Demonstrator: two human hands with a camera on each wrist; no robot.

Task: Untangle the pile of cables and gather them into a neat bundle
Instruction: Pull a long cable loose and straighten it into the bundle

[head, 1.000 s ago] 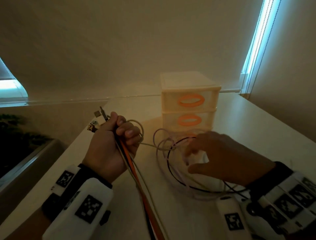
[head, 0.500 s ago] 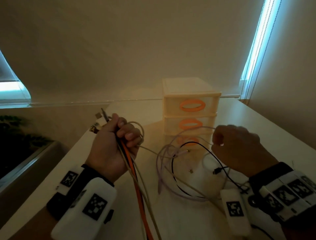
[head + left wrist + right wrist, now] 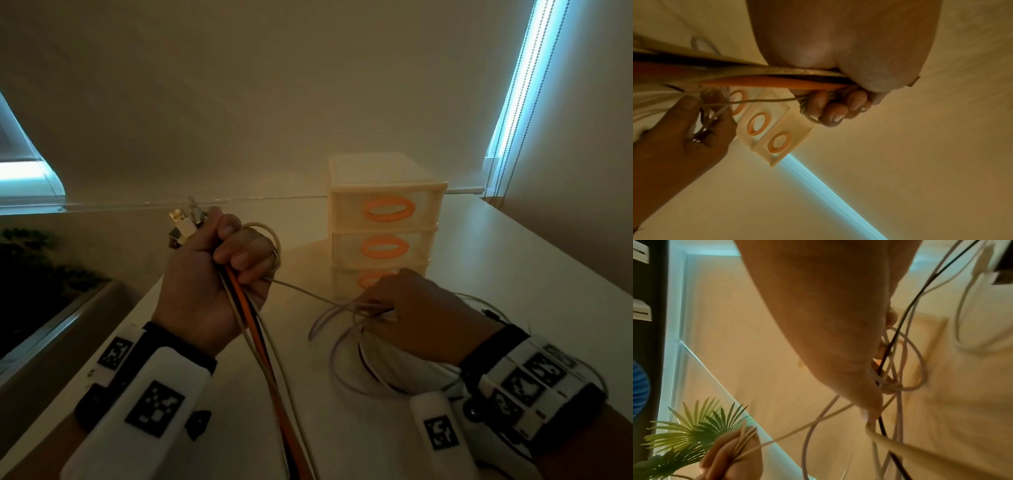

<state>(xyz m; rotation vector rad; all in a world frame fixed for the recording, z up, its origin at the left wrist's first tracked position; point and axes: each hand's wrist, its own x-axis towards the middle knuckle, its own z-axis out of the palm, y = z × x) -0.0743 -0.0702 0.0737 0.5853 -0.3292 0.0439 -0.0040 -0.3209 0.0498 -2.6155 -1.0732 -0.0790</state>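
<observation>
My left hand [image 3: 219, 274] is raised above the table and grips a straight bundle of cables [image 3: 260, 339], orange, black and cream, with plug ends [image 3: 181, 222] sticking out above the fist. The left wrist view shows its fingers [image 3: 834, 107] curled round the orange cable [image 3: 764, 82]. My right hand [image 3: 418, 311] is lower, to the right, and holds a tangle of thin white, lilac and black loops [image 3: 346, 349] that hang to the table. One thin cream cable [image 3: 301, 291] runs taut between the two hands. In the right wrist view the loops [image 3: 898, 363] cross past the fingers.
A small cream drawer unit [image 3: 383, 219] with orange oval handles stands on the white table [image 3: 513, 274] just behind my right hand. A green plant [image 3: 690, 431] sits beyond the table's left edge. Window blinds with a bead cord [image 3: 507, 137] hang at the far right.
My right hand has dropped from its raised position and come leftwards, gathering the loose loops tighter under its fingers. The left hand has kept its grip and risen slightly.
</observation>
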